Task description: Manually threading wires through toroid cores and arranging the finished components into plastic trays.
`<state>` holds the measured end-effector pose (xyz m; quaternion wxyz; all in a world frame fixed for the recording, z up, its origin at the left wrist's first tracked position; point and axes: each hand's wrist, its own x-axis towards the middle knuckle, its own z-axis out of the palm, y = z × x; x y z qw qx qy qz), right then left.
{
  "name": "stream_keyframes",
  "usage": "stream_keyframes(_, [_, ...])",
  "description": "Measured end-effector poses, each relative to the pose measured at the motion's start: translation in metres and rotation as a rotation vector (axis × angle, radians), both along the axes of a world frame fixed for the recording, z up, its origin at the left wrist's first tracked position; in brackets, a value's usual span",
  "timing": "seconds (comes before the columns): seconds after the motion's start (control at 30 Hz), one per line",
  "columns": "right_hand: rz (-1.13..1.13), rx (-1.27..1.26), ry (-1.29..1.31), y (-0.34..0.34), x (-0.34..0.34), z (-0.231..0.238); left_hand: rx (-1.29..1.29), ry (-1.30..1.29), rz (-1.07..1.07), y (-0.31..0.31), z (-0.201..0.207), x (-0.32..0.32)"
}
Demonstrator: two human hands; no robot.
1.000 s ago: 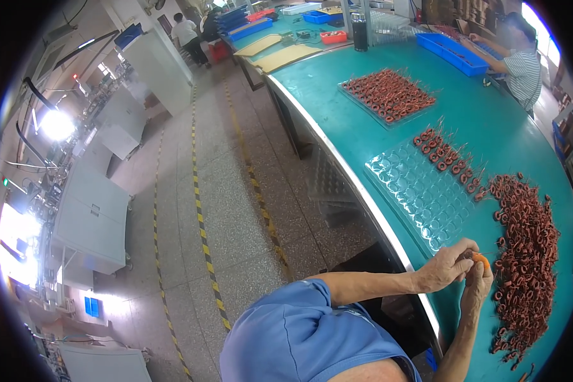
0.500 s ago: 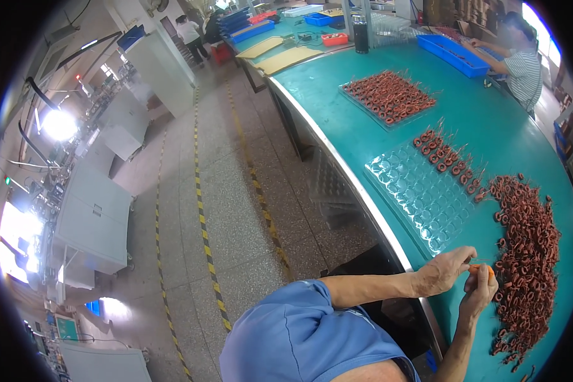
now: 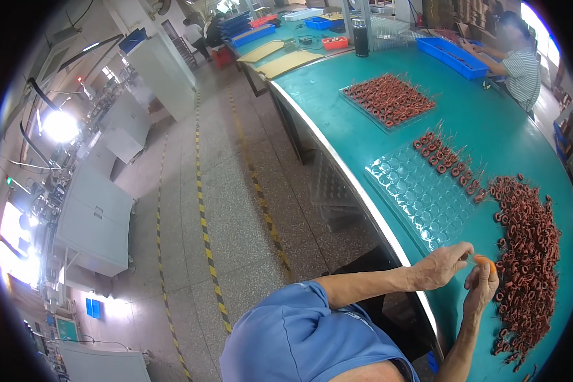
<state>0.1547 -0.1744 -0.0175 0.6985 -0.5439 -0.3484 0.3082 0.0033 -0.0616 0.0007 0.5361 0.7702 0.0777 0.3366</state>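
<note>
My left hand (image 3: 440,265) is closed in a pinch above the near table edge, fingertips pointing right. Close beside it, my right hand (image 3: 481,284) is also closed, its fingers bent and thumb raised. A bright orange piece (image 3: 484,260), perhaps a finger cover, shows at the right fingertips. What the two hands pinch is too small or hidden to make out. Just right of them lies a long heap of reddish-brown wire-wound ring coils (image 3: 527,274) with thin leads. Beyond the hands sits a clear plastic tray (image 3: 420,197) with round pockets; rows of coils (image 3: 440,155) fill its far right side.
Farther along the green table (image 3: 312,79) stands a second tray full of coils (image 3: 388,99). A blue bin (image 3: 452,57), a dark flask (image 3: 360,38) and a red box (image 3: 335,42) are beyond. A co-worker (image 3: 521,63) sits at the far right. Machine cabinets (image 3: 92,219) line the left.
My left fingertips have lifted slightly and drawn a little away from the right ones. The orange piece now points up more. The coil heap and trays look the same.
</note>
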Motion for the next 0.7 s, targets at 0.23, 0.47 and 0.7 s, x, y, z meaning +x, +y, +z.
stream_keyframes(0.23, [-0.083,0.132,-0.105,0.010,-0.008,0.001,-0.424,0.124,-0.201,0.003,0.009,-0.009])
stream_keyframes(0.47, [0.059,-0.035,0.045,-0.003,-0.001,-0.008,-0.414,0.079,-0.190,-0.002,-0.001,-0.008])
stream_keyframes(0.7, [-0.071,-0.088,0.211,-0.017,-0.001,0.001,-0.337,0.010,-0.125,-0.011,-0.004,0.013])
